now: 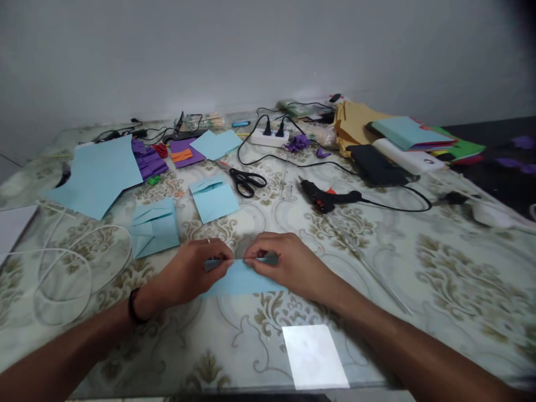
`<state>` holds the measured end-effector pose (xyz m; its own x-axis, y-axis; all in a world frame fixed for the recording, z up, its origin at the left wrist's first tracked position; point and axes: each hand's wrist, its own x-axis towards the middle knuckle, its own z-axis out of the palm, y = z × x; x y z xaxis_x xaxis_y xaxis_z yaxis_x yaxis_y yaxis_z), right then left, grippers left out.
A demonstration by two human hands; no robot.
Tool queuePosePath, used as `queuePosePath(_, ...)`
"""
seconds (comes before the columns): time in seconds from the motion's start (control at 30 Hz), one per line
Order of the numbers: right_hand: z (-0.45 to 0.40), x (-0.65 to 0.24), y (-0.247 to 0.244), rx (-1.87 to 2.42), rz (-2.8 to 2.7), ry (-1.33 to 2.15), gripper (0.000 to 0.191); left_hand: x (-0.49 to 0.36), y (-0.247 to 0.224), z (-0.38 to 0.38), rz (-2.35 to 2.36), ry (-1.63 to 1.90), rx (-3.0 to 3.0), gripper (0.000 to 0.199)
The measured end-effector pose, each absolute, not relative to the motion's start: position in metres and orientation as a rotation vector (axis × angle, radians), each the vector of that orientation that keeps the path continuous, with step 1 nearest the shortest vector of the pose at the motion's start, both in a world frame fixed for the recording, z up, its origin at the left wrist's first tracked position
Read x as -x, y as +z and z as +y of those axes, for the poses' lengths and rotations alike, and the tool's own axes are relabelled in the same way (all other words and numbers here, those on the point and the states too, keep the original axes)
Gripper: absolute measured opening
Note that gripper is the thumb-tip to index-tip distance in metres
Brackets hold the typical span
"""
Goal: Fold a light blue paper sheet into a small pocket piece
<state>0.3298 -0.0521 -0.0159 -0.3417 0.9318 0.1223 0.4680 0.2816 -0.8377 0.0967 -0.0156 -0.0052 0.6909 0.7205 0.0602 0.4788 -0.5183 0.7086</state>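
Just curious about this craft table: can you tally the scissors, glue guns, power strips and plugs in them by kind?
Black-handled scissors: 1
Black pistol-shaped glue gun: 1
White rectangular power strip: 1
Black plugs in the strip: 2
Total: 5

No text, label, brand, number or sign can be read here.

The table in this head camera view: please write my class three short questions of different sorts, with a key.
1. True or false: the glue gun lies to the right of the scissors.
2. What do the left hand and right hand pinch? a) the scissors b) light blue paper c) the glue gun
3. Fill in: two black plugs sit in a ____ power strip.

Key: 1 true; 2 b; 3 white
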Motion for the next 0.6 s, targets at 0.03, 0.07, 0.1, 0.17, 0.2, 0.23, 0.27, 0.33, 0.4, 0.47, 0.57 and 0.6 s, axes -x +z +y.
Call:
queuePosePath(0.03, -0.052, -0.330, -0.017, 1.260, -1.933, 0.958, 0.018, -0.097, -0.006, -0.015, 0.914, 0.441, -2.225, 0.010)
queuePosePath(0.07, -0.052, -0.330, -0.018, 1.269, -1.938, 0.952, 0.019, -0.097, -0.006, -0.014, 0.919, 0.417, -2.232, 0.011)
queuePosePath(0.1, -0.052, -0.329, -0.019, 1.280, -1.953, 0.936, 0.020, -0.098, -0.006, -0.014, 0.930, 0.394, -2.241, 0.011)
queuePosePath(0.17, -0.053, -0.327, -0.021, 1.279, -2.026, 0.863, 0.020, -0.099, -0.008, -0.014, 0.951, 0.350, -2.259, 0.011)
queuePosePath(0.2, -0.054, -0.326, -0.023, 1.266, -2.072, 0.813, 0.019, -0.100, -0.008, -0.015, 0.956, 0.337, -2.264, 0.012)
queuePosePath(0.23, -0.054, -0.325, -0.024, 1.250, -2.113, 0.768, 0.018, -0.101, -0.009, -0.016, 0.959, 0.329, -2.267, 0.012)
queuePosePath(0.27, -0.055, -0.323, -0.025, 1.233, -2.145, 0.737, 0.017, -0.101, -0.010, -0.018, 0.957, 0.328, -2.273, 0.012)
queuePosePath(0.33, -0.056, -0.321, -0.027, 1.205, -2.179, 0.718, 0.016, -0.103, -0.013, -0.020, 0.940, 0.334, -2.295, 0.013)
queuePosePath(0.4, -0.057, -0.320, -0.028, 1.199, -2.192, 0.740, 0.017, -0.103, -0.015, -0.021, 0.913, 0.339, -2.330, 0.014)
queuePosePath(0.47, -0.057, -0.320, -0.028, 1.204, -2.189, 0.759, 0.018, -0.103, -0.016, -0.020, 0.894, 0.336, -2.348, 0.014)
queuePosePath(0.57, -0.055, -0.324, -0.025, 1.233, -2.159, 0.773, 0.020, -0.101, -0.014, -0.016, 0.922, 0.329, -2.330, 0.013)
queuePosePath(0.6, -0.054, -0.325, -0.024, 1.244, -2.149, 0.782, 0.020, -0.100, -0.013, -0.014, 0.933, 0.326, -2.320, 0.013)
